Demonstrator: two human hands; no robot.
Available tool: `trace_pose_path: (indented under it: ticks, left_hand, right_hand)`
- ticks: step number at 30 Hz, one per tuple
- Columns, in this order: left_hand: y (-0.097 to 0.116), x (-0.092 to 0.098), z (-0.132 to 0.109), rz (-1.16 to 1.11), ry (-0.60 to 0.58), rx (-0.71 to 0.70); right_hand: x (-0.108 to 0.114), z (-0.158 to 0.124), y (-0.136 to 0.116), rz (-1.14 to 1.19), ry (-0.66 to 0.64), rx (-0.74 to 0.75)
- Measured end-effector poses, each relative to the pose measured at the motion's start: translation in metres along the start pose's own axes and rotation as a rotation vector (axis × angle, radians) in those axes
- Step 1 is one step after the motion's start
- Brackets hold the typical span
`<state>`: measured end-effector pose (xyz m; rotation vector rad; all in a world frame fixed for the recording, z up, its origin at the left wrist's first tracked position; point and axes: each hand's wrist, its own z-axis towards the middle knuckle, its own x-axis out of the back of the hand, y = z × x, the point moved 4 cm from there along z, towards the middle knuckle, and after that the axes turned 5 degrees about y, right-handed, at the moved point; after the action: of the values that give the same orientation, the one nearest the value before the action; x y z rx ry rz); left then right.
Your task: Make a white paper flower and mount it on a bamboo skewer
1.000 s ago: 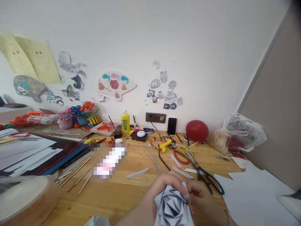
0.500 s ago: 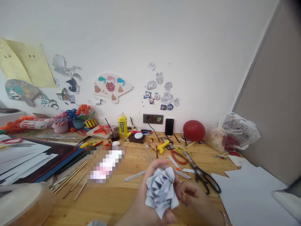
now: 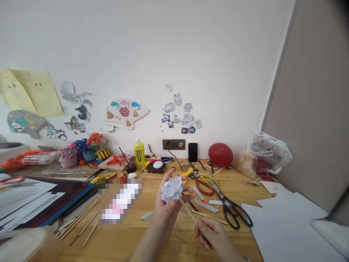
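A white paper rose (image 3: 171,190) is cupped in my left hand (image 3: 164,214), thumb below it and fingers spread around its far side. From the flower's underside a thin wooden stick (image 3: 188,211) runs down to the right. My right hand (image 3: 214,234) pinches the stick's lower end between thumb and fingers. The flower is tilted, its side facing me. Just right of my hands lie black-handled scissors (image 3: 231,209) and several white paper strips (image 3: 206,206).
White paper sheets (image 3: 286,225) cover the right side. Wooden sticks (image 3: 77,218) and a dark cutting mat (image 3: 73,194) lie left, near a large tape roll (image 3: 27,243). Behind stand a yellow drink bottle (image 3: 139,154), a phone (image 3: 193,152) and a red balloon (image 3: 220,154).
The paper rose has tipped from facing me to side-on and moved up and left. My right hand has moved away from the petals, and the stick now shows. The view has shifted slightly.
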<state>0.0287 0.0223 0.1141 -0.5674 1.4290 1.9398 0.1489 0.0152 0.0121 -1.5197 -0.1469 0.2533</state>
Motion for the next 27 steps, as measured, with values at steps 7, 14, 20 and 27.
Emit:
trace_pose_path:
  ticks: [7,14,20,27]
  left_hand:
    - [-0.005,0.006,0.007,0.006,0.031,-0.002]
    - [-0.007,0.006,0.008,0.021,0.032,-0.003]
    - [-0.01,0.01,0.01,0.046,0.048,0.015]
    - [-0.044,0.018,0.007,0.013,-0.046,0.219]
  right_hand:
    - [0.009,-0.003,-0.007,-0.147,0.108,0.097]
    - [0.011,-0.005,-0.014,-0.222,0.176,0.135]
    - [0.001,-0.003,0.003,0.029,0.004,-0.104]
    - [-0.001,-0.004,-0.005,0.342,0.109,-0.08]
